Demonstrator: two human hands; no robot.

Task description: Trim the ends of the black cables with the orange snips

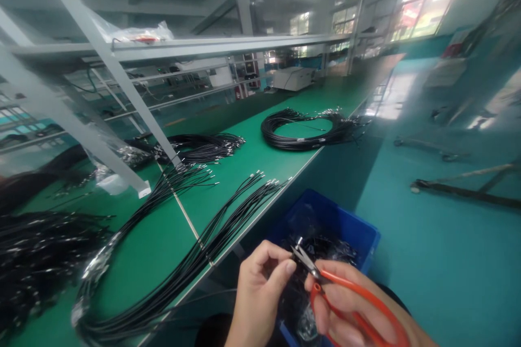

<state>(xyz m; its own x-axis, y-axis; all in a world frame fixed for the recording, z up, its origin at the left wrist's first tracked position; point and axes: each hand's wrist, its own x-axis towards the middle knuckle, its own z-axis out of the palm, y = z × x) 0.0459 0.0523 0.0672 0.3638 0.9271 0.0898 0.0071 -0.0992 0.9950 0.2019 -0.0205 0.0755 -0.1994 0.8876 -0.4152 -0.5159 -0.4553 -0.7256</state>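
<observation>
Over the blue bin, my left hand (262,284) pinches a short dark end of black cable (293,257) between thumb and forefinger. A small silvery tip (300,241) shows just past the fingertips. My right hand (350,303) is closed round red-handled scissors (362,288). Their blades stand slightly apart and reach up to the cable end at my left fingertips; whether they touch it I cannot tell. A bent bundle of black cables (179,276) with silvery ends lies on the green bench to the left of my hands.
On the green bench (244,160) lie a coiled cable bundle (299,143), another bundle (211,146) and a dark heap of cables (44,265). The blue bin (362,227) stands below the bench edge, holding plastic bags and dark pieces. Slanted shelf posts (138,92) rise at left.
</observation>
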